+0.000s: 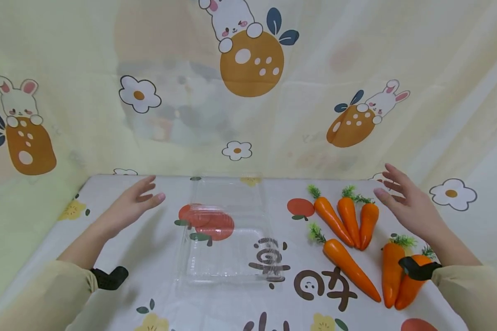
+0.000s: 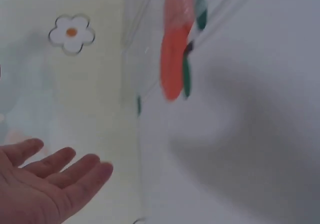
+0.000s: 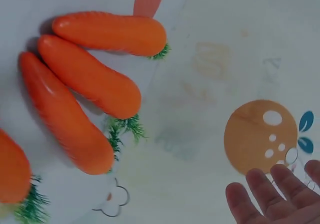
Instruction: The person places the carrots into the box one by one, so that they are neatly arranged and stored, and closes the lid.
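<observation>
My left hand (image 1: 128, 204) is held in the air above the table's left side, fingers loosely extended and nothing in them. To its right lies a clear plastic box (image 1: 228, 271), its hinged lid folded back toward the curtain. Over the right side, my right hand (image 1: 406, 207) is raised with relaxed fingers, also holding nothing. Nearest to it is a group of three orange toy carrots (image 1: 369, 225) with green tops. A single carrot (image 1: 349, 269) lies in front of them. Two more carrots (image 1: 392, 276) sit below the right forearm, which partly covers one of them.
A white printed tablecloth (image 1: 219, 308) covers the table. Behind it hangs a pale curtain (image 1: 182, 156) with rabbits and flowers, which continues along both sides. Each wrist wears a black strap (image 1: 109, 278) over a light sleeve.
</observation>
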Demonstrator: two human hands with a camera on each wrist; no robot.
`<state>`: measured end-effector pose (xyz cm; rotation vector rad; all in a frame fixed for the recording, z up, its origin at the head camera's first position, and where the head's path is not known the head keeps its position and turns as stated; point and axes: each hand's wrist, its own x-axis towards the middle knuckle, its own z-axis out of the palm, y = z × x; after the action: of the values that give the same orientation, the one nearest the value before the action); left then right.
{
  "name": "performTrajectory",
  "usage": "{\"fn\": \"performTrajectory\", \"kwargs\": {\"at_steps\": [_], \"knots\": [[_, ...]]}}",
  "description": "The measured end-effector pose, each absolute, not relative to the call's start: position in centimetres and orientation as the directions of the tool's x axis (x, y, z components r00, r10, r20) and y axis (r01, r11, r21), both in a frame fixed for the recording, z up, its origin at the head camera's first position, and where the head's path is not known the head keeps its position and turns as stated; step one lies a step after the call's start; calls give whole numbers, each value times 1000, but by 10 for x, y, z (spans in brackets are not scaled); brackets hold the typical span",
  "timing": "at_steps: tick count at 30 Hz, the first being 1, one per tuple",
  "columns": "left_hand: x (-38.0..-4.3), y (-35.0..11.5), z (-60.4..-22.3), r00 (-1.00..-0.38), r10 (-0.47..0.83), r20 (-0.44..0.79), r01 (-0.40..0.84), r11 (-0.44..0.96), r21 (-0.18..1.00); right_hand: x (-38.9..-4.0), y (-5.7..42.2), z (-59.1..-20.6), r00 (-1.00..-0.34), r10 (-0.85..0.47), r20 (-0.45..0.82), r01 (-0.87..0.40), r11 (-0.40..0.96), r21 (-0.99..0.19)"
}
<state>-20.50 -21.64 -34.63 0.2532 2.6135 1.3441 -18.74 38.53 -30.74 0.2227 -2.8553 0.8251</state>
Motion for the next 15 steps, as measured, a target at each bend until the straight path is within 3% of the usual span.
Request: {"fn": "performTrajectory", "kwargs": {"at_steps": [4,9,15], "knots": [[-195,-193,-373,-952,262,-161,-51,382,923,-175,410,-321,-991,-9,136,-91,791,-606],[-180,-173,-398,-935,273,-225,-170,214,962,-156,449,-350,-993,91,69,14,695,-719],[-170,-164,-414,-931,270,-246,-192,211,958,-129,481,-378,-964,265,-10,182,633,-753]]}}
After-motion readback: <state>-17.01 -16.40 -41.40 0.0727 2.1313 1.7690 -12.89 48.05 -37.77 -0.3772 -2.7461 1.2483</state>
